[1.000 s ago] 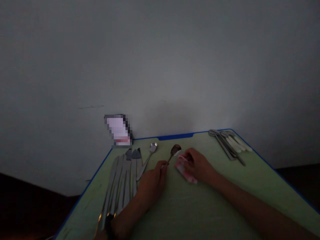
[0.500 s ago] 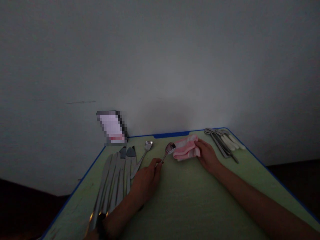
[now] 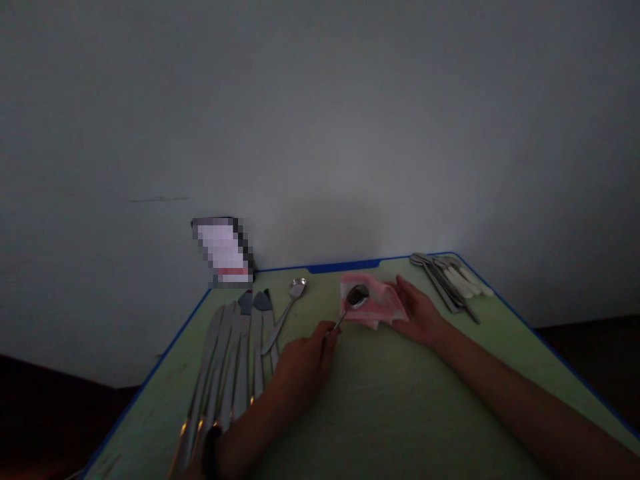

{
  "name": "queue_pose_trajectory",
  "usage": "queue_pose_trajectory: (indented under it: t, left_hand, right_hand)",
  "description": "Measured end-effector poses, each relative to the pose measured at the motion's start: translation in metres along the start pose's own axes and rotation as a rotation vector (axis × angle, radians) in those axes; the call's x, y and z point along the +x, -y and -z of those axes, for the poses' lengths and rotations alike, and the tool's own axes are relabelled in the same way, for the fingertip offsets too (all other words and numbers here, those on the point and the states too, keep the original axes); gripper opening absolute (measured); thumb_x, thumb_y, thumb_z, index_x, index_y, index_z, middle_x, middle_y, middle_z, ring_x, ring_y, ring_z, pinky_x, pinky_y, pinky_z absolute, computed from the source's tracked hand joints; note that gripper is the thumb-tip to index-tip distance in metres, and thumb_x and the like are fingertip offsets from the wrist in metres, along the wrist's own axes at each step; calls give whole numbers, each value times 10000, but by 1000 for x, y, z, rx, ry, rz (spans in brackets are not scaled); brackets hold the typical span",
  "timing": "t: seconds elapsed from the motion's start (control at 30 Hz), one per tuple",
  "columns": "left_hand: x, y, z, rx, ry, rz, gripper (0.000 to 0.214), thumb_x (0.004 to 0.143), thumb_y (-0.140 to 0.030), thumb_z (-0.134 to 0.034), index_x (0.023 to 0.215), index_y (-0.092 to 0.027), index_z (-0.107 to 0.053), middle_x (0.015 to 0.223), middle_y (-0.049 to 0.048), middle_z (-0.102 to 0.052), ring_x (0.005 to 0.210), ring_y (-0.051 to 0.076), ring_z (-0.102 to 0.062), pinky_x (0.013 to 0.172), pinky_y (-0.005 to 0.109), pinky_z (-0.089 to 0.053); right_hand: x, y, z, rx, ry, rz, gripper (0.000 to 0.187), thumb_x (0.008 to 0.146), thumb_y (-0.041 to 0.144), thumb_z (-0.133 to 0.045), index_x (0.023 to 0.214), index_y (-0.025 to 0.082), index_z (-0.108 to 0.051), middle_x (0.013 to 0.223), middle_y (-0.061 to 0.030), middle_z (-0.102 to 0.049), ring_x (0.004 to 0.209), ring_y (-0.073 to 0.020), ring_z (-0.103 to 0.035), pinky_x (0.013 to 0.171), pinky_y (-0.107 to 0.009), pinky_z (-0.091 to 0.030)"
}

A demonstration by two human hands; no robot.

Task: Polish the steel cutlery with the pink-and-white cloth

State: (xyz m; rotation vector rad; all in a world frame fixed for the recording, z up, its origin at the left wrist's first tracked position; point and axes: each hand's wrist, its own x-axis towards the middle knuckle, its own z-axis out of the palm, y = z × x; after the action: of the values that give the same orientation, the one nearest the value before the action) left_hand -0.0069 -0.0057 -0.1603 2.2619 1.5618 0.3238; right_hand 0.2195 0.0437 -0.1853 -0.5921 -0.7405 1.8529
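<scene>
My left hand is closed around the handle of a metal spoon, its bowl pointing away from me. The bowl lies over a pink and white cloth. My right hand supports that cloth from the right, with the fingers partly hidden behind and under it. To the left of the held spoon a second metal spoon rests on the table. Beside it several table knives lie in a row, partly covered by my left forearm.
The green table has a blue edge and stands against a grey wall. A blurred-out device with a lit screen leans at the back left. At the back right lie several metal spoons and white-handled cutlery.
My left hand has moved the spoon to the right, so its bowl now sits over the cloth. The cloth has opened out and turned under the bowl in my right hand.
</scene>
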Motion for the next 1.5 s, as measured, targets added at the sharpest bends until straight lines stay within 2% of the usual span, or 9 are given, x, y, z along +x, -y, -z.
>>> queue_pose_trajectory:
  t: [0.07,0.17,0.27,0.43,0.73,0.87,1.1,1.33,1.5]
  left_hand:
    - [0,1,-3,-4,23,-13,321,944,-336,-236,1068,-219,-508,846,43,-687,748,185,-660,655,259,-434]
    - [1,3,-4,42,49,-17,350,946,-352,-217,1016,-223,-535,828,42,-690,752,200,-661,667,281,-437]
    - [1,4,-4,86,73,-25,363,947,-349,-206,1013,-221,-539,797,44,-691,730,207,-662,654,291,-435]
    - [1,6,-5,131,68,-89,357,948,-358,-211,994,-223,-539,744,34,-681,674,195,-654,613,272,-413]
    - [0,5,-5,157,73,-198,358,949,-373,-221,955,-219,-544,645,12,-639,587,171,-619,548,242,-365]
    - [1,4,-4,112,72,-173,349,948,-363,-231,927,-214,-546,669,13,-647,608,171,-624,562,243,-374]
    - [2,4,-1,22,86,-68,347,947,-323,-219,971,-224,-551,773,19,-674,706,170,-640,654,256,-411]
    - [1,5,-2,15,107,-106,355,942,-355,-240,951,-213,-565,798,35,-679,713,178,-640,663,260,-417]
    - [2,7,-3,12,103,-116,369,945,-368,-233,959,-217,-569,800,35,-680,720,182,-644,671,269,-417]
  right_hand:
    - [0,0,0,-8,-23,-29,283,816,429,-489,821,175,-615,741,-34,-677,664,-163,-627,656,-291,-489]
    - [1,-3,0,-120,-53,50,179,761,303,-595,904,196,-615,814,-18,-679,716,-149,-628,698,-268,-486]
    - [1,-6,-1,-233,56,49,313,731,259,-642,1034,199,-591,950,-45,-665,842,-158,-621,800,-293,-461]
    - [0,-9,-1,-414,193,30,311,718,241,-668,1008,160,-591,976,-55,-643,861,-148,-597,841,-314,-428]
    - [-3,-13,-12,-827,-1,263,300,652,295,-719,867,172,-550,824,-1,-568,769,-139,-545,673,-260,-436]
    - [-3,-14,-13,-681,-17,191,256,718,351,-656,869,158,-581,820,-37,-612,724,-155,-563,658,-291,-453]
    - [7,-12,-7,-109,-59,152,362,776,455,-573,1027,194,-576,987,-59,-639,896,-185,-589,810,-344,-471]
    - [6,-9,-10,4,-79,-18,449,839,541,-389,1011,168,-571,958,-83,-660,927,-212,-610,835,-393,-473]
    - [1,-6,-11,7,-15,-129,455,815,540,-369,909,159,-598,841,-88,-674,881,-237,-623,826,-406,-468]
